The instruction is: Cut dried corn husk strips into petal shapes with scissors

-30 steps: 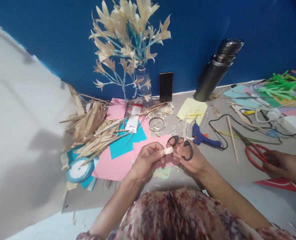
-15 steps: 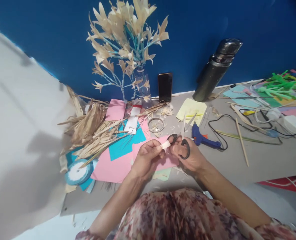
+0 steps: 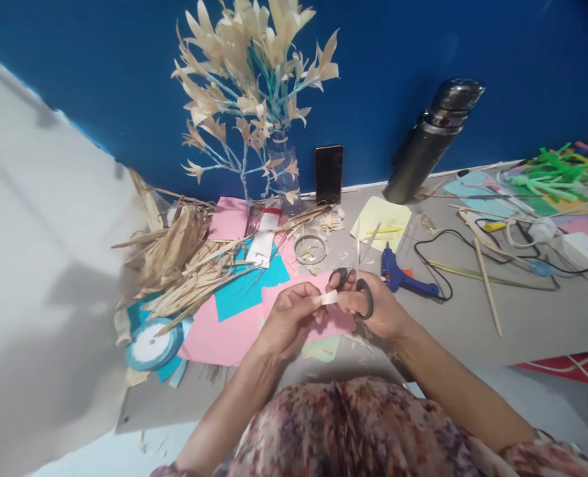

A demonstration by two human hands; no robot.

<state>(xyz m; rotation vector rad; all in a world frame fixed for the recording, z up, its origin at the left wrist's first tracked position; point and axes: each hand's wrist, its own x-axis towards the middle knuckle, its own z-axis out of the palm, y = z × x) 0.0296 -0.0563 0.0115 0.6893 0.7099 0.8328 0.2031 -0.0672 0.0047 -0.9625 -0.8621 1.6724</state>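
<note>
Between thumb and fingers, my left hand [image 3: 296, 310] pinches a small cream strip [image 3: 329, 298], which looks like a bit of dried husk. My right hand [image 3: 376, 305] holds a pair of scissors [image 3: 364, 298] with black handles, the blades pointing up and away from me and spread apart. Its fingertips touch the right end of the strip. Both hands are over pink paper [image 3: 244, 331] on the grey table. Just right of the scissors lies a blue glue gun [image 3: 406, 281].
Dried husks [image 3: 175, 258] and a ribbon spool [image 3: 152, 344] lie at left. Behind are a vase of husk flowers [image 3: 281, 165], a phone [image 3: 328, 173], a tape roll [image 3: 309, 249] and a dark flask [image 3: 430, 149]. A black cord [image 3: 443, 232] runs right to a white power strip [image 3: 585, 245].
My right hand has shifted slightly left, and its fingers now meet the strip's right end. The scissors have turned a little with it. The strip sits more level.
</note>
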